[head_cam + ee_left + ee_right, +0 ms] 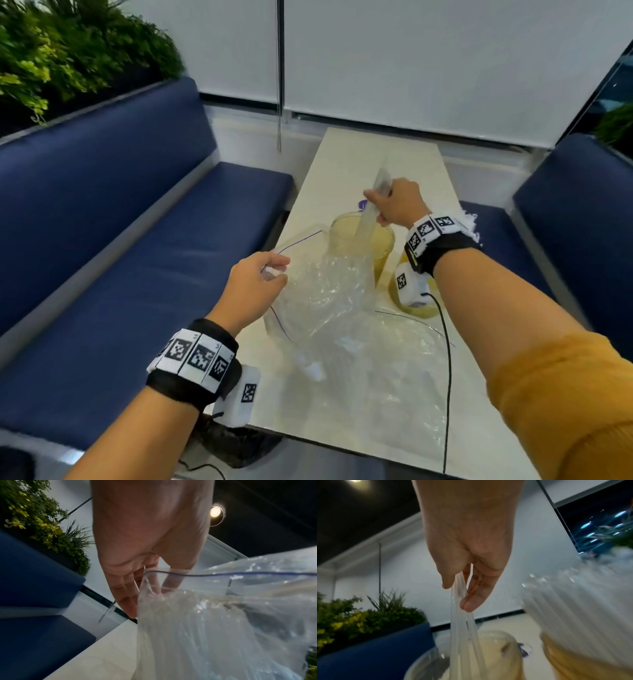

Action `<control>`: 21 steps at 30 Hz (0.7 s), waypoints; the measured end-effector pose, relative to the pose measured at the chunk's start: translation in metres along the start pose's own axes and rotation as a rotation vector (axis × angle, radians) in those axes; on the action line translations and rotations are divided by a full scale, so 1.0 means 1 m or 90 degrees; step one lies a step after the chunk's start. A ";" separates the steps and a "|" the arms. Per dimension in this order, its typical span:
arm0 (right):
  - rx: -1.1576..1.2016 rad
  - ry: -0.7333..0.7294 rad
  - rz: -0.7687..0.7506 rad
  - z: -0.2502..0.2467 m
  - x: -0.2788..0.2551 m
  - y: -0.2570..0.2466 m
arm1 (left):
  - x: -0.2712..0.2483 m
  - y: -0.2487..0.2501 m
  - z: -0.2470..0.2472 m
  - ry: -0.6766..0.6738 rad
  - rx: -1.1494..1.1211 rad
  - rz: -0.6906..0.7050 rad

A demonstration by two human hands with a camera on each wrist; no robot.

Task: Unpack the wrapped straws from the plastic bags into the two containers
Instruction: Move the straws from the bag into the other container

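Observation:
My right hand (394, 205) pinches a small bundle of wrapped straws (371, 209) between thumb and fingers (471, 601); the straws (462, 628) hang down into a yellowish container (361, 236) whose mouth (496, 642) lies below. A second yellowish container (414, 301) stands to its right, packed with straws (573, 608). My left hand (260, 274) grips the rim of a clear plastic bag (322, 291) with a blue zip line (205, 574) and holds it up; fingers (130, 595) curl round its edge.
Another crumpled clear bag (387, 377) lies on the cream table (342, 164) near its front edge. Blue benches (137, 240) flank the table left and right (575, 205). Green plants (68, 51) sit behind the left bench. A black cable (447, 377) runs from my right wrist.

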State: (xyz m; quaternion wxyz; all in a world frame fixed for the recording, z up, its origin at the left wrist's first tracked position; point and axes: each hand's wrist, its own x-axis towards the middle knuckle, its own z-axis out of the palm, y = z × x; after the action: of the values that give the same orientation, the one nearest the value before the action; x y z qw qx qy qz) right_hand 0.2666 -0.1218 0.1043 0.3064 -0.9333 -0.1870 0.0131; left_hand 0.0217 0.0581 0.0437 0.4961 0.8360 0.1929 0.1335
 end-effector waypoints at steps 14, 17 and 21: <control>-0.134 0.158 -0.221 -0.031 -0.057 -0.056 | -0.005 0.023 0.011 -0.018 -0.083 0.013; -0.221 -0.014 -0.300 -0.020 -0.098 -0.081 | -0.006 0.028 0.014 -0.021 -0.087 0.016; -0.501 -0.058 -0.308 0.012 -0.123 -0.069 | -0.009 0.033 0.016 -0.027 -0.088 0.027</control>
State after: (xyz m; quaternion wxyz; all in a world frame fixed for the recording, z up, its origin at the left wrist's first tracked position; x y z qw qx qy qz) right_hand 0.1269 -0.1077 0.1237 -0.0854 -0.9067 -0.4032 -0.0894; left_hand 0.0266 0.0267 0.0652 0.5535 0.8064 0.1551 0.1391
